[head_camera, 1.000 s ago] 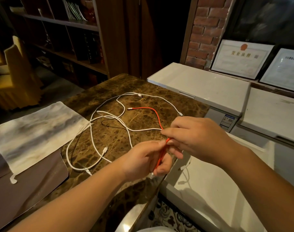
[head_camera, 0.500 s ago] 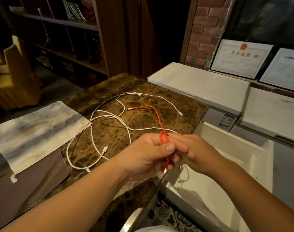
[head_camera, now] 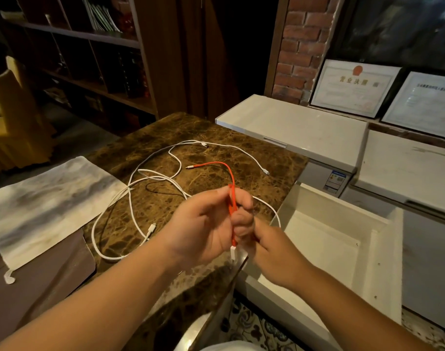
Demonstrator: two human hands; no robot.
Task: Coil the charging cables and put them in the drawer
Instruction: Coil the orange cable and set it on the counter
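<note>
Far out to the left of the grip, a pale cloth (head_camera: 46, 198) lies flat on the desk (head_camera: 241, 150). Closer in, the white cables (head_camera: 130, 198) sprawl loose and tangled across the brown marbled top, just left of and beyond the hands, none of them coiled; one white plug lies just left of the left wrist. Now the left hand (head_camera: 203, 229), raised over the near edge of the desk, fingers curled, pinching the red cable (head_camera: 232, 198) between thumb and fingers. That red line is doubled into a narrow loop in the pinch, its white plug hanging below the palm, while the free length arcs away beyond the grip and its far tip rests on the desk. Tight against it on the right, the right hand (head_camera: 272, 254), fingers curled in toward the same loop; whether it actually pinches the red cable I cannot tell, since the left hand hides those fingertips. Right of and below the grip, the white drawer (head_camera: 383, 224) stands pulled open.
</note>
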